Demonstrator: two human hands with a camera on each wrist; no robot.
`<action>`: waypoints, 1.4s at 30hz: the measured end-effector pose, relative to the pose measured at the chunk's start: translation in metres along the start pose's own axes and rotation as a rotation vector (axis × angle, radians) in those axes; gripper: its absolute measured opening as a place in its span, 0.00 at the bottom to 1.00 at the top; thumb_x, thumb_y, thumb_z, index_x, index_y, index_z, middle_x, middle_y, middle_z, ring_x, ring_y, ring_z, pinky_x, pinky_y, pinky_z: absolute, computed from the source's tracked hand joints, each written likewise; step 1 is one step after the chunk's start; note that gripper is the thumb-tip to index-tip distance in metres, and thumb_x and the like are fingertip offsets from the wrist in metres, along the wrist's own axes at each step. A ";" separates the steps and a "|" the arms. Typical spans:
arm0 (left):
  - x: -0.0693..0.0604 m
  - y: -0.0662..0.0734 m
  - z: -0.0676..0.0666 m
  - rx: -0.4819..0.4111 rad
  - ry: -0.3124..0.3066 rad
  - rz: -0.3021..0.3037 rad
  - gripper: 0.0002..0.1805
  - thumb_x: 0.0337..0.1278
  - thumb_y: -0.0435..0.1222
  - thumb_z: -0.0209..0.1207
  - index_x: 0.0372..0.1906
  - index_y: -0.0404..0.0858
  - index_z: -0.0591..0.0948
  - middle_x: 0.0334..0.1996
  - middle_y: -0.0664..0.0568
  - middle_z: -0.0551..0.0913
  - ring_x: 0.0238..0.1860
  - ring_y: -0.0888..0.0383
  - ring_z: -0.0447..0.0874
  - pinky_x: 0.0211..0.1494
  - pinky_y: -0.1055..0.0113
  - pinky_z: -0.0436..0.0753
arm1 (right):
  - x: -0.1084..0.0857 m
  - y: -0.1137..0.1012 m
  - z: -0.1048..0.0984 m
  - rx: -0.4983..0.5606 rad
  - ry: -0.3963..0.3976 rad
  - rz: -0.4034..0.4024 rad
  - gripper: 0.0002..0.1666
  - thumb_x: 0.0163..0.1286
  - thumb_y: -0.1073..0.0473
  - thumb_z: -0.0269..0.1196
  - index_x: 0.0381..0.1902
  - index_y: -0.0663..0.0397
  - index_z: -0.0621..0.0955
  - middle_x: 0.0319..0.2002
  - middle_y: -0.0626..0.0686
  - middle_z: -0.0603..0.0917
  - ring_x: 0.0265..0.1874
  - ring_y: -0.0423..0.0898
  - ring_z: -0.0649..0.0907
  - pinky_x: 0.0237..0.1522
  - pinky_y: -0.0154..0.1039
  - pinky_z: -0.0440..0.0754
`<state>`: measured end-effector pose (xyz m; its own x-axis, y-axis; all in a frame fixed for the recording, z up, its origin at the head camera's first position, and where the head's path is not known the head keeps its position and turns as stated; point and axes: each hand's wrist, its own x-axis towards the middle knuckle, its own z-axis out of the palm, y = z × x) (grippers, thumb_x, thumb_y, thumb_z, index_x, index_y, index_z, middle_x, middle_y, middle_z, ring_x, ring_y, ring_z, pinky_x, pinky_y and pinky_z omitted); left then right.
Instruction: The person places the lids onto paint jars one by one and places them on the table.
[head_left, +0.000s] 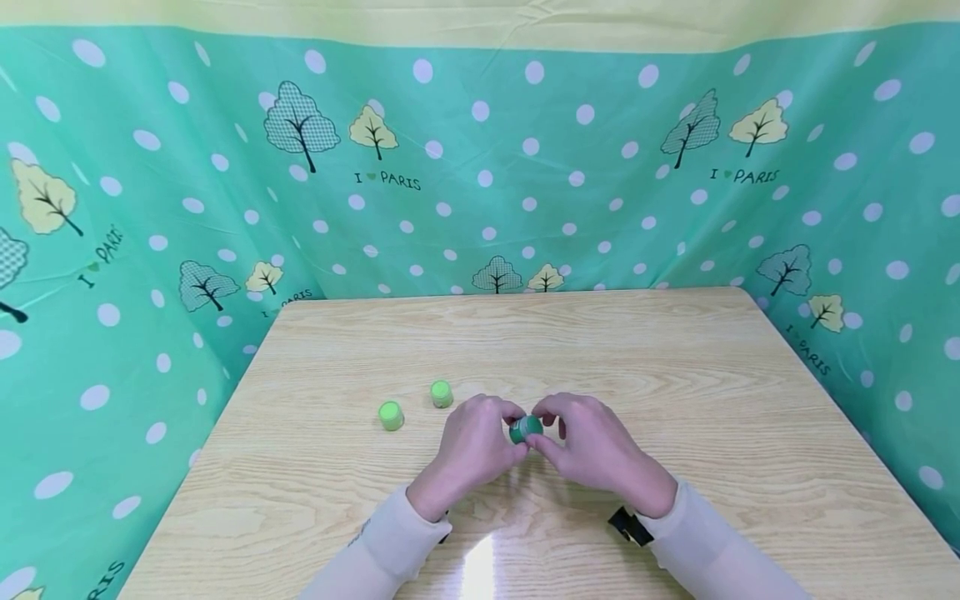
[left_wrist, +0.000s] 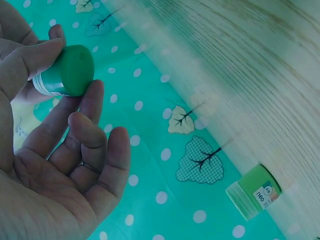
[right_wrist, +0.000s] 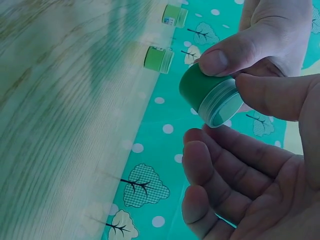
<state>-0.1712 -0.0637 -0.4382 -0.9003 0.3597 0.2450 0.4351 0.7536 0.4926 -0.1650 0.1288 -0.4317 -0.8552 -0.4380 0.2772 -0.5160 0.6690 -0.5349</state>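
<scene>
Between both hands, just over the wooden table, is a small dark green jar with a clear lid, tilted on its side. My left hand pinches the green body, its thumb lying across it. At the lid end, my right hand has thumb and index finger on the clear lid; its other fingers curl loosely below. The green base faces the left wrist camera. Left of the hands, two light green jars, one nearer and one farther, stand upright on the table.
The wooden table has a light grain and a bright glare spot at its front. A teal dotted curtain with printed trees hangs behind it and along both sides.
</scene>
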 end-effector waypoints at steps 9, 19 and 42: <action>0.000 -0.001 0.001 0.007 0.014 0.008 0.11 0.39 0.38 0.78 0.33 0.48 0.91 0.27 0.66 0.84 0.30 0.64 0.76 0.30 0.71 0.73 | 0.001 0.003 0.002 -0.065 0.020 0.011 0.08 0.65 0.50 0.73 0.30 0.43 0.86 0.25 0.39 0.79 0.20 0.33 0.72 0.23 0.32 0.73; 0.000 0.000 0.001 0.002 0.007 0.007 0.10 0.39 0.38 0.77 0.33 0.48 0.91 0.26 0.66 0.84 0.29 0.65 0.75 0.29 0.71 0.74 | 0.000 0.002 0.002 -0.069 0.007 0.047 0.12 0.66 0.47 0.72 0.38 0.49 0.88 0.28 0.43 0.82 0.18 0.34 0.71 0.22 0.32 0.72; -0.001 0.000 0.001 0.005 0.004 0.012 0.12 0.40 0.39 0.78 0.35 0.47 0.91 0.28 0.64 0.85 0.31 0.64 0.76 0.30 0.72 0.73 | 0.000 0.002 0.002 -0.011 -0.005 0.003 0.12 0.62 0.56 0.76 0.42 0.50 0.88 0.34 0.43 0.83 0.23 0.35 0.74 0.23 0.32 0.75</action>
<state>-0.1705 -0.0632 -0.4388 -0.8949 0.3668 0.2541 0.4460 0.7518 0.4858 -0.1655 0.1287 -0.4346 -0.8564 -0.4388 0.2720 -0.5141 0.6766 -0.5271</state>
